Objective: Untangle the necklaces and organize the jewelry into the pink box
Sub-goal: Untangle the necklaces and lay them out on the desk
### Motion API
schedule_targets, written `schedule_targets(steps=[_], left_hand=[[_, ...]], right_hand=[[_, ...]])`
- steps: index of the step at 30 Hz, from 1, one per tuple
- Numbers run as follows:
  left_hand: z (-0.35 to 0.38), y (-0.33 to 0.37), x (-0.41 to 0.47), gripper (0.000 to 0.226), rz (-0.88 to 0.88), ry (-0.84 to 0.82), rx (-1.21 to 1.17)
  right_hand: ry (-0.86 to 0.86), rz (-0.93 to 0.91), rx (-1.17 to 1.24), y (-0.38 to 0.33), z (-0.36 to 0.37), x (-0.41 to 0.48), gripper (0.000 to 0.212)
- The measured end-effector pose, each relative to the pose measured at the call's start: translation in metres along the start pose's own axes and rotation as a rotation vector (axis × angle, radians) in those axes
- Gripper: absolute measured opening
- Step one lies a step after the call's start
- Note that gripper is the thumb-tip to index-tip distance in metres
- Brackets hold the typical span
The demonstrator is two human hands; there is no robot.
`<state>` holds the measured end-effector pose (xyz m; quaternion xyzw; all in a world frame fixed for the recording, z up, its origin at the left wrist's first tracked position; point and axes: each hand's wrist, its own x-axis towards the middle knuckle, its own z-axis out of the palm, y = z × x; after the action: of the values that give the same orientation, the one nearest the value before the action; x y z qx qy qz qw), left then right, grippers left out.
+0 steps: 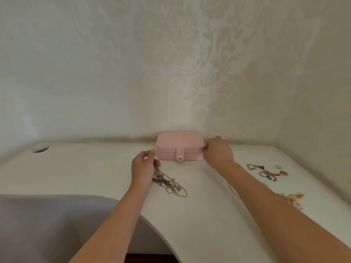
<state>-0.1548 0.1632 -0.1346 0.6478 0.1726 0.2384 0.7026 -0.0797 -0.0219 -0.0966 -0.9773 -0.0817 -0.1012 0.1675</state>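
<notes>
- Far left, at the back of the white desk [95, 168]: a round hole [40, 149] in the top.
- Lower left, below the curved front edge of the desk: a grey surface [47, 224], blurred, perhaps a seat.
- Left of centre: left hand [143, 168], fingers curled round one end of the tangled necklaces [167, 184]. The rest of the bundle lying on the desk to the right of the wrist, with small pendants and one thin loop of chain at its end.
- Centre, at the back against the patterned wall [171, 73]: pink box [180, 143], flat on the desk, lid down, snap strap [180, 155] fastened over the front.
- Just right of the box: right hand [218, 151], fingers bent, fingertips against the right end of the box. Gripping or only touching: not possible to tell from this blurred view.
- Beside the right forearm: a thin chain [232, 189] on the desk, partly hidden by the arm.
- Right part of the desk, well apart from the box: a silver bracelet [253, 166], two dark rings [267, 175], a red cord bracelet [273, 172] and a small silver ring [278, 166], close together.
- Nearer the front on the right: a rose-gold pile [293, 201] of jewelry, just beside the right forearm.
</notes>
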Motion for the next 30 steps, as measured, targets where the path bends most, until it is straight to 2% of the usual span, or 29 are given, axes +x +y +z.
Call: schedule_targets(steps=[2,4,7,8,10,12,14,18,23,26,30], left_hand=[[0.0,0.0,0.0,0.02,-0.005,0.002,0.004],[0.0,-0.001,-0.001,0.019,-0.004,0.007,0.019],[0.001,-0.002,0.001,0.017,0.017,0.021,0.084],[0.001,-0.003,0.002,0.016,0.027,0.025,0.112],[0.003,-0.003,0.001,0.015,0.042,0.034,0.163],[0.003,-0.003,0.0,0.013,0.061,0.042,0.239],[0.003,-0.001,-0.004,0.012,0.085,0.033,0.32],[0.003,0.002,-0.01,0.012,0.126,-0.031,0.342],[0.004,0.005,-0.021,0.032,0.221,-0.329,0.495],[0.004,0.003,-0.027,0.039,0.273,-0.312,0.638],[0.002,0.001,-0.04,0.037,0.456,-0.332,0.861]], right_hand=[[-0.032,-0.196,0.021,-0.015,-0.002,-0.028,0.016],[-0.114,-0.335,0.04,-0.022,-0.004,-0.059,0.026],[-0.233,-0.597,0.1,-0.015,0.0,-0.093,0.016],[-0.26,-0.687,0.102,-0.01,0.002,-0.101,0.021],[-0.327,-0.762,0.07,0.001,0.001,-0.112,0.05],[-0.367,-0.744,0.021,0.013,-0.003,-0.121,0.073],[-0.393,-0.722,-0.016,0.022,-0.011,-0.13,0.08],[-0.478,-0.657,-0.159,0.045,-0.026,-0.141,0.088],[-0.775,-0.492,-0.311,0.053,-0.082,-0.166,0.094],[-0.892,-0.42,-0.384,0.056,-0.105,-0.182,0.095],[-0.965,-0.387,-0.402,0.062,-0.121,-0.198,0.09]])
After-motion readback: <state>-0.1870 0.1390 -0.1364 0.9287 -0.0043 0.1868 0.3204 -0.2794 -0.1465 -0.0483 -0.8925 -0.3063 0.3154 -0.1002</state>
